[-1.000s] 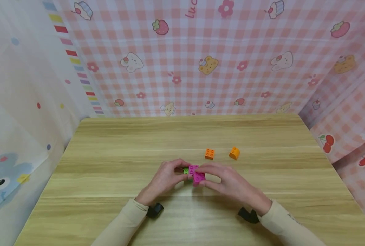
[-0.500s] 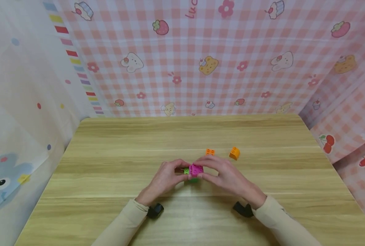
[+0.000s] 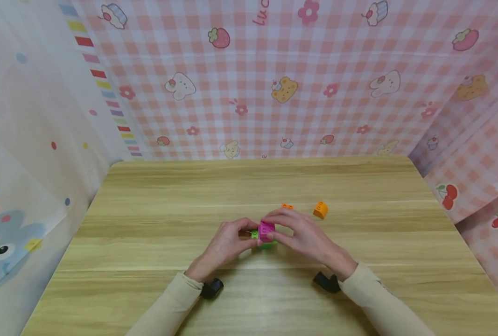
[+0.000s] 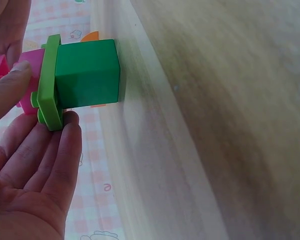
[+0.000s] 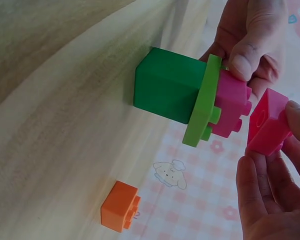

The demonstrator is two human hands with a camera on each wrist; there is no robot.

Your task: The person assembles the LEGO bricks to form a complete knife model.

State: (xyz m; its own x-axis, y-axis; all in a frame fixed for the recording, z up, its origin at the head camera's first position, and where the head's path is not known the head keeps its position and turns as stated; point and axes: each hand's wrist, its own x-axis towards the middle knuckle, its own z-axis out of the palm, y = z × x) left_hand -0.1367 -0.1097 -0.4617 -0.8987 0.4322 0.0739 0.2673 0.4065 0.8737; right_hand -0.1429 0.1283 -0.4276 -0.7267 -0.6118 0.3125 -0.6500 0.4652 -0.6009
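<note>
My left hand point(image 3: 227, 241) grips a small brick stack low over the table. The stack has a dark green block point(image 5: 167, 85) at the bottom, a light green plate point(image 5: 205, 102) on it, and a pink brick point(image 5: 229, 102) on the plate. In the right wrist view the left thumb lies against that pink brick. My right hand point(image 3: 309, 239) pinches another pink brick point(image 5: 270, 122) between thumb and fingers. This brick is held tilted just above the studs of the stack, with a small gap. From the head view, the held brick hides most of the stack.
Beyond my right hand lies an orange brick point(image 3: 287, 206), partly hidden by the hand. A yellow-orange curved brick point(image 3: 320, 210) lies to its right. Black wrist cameras point(image 3: 212, 288) sit under both wrists. A checked pink curtain point(image 3: 257, 93) hangs behind the wooden table point(image 3: 156, 196).
My right hand has moved left with its pink brick, tilting and bringing it over the stack. It now covers part of the orange brick. My left hand has hardly moved.
</note>
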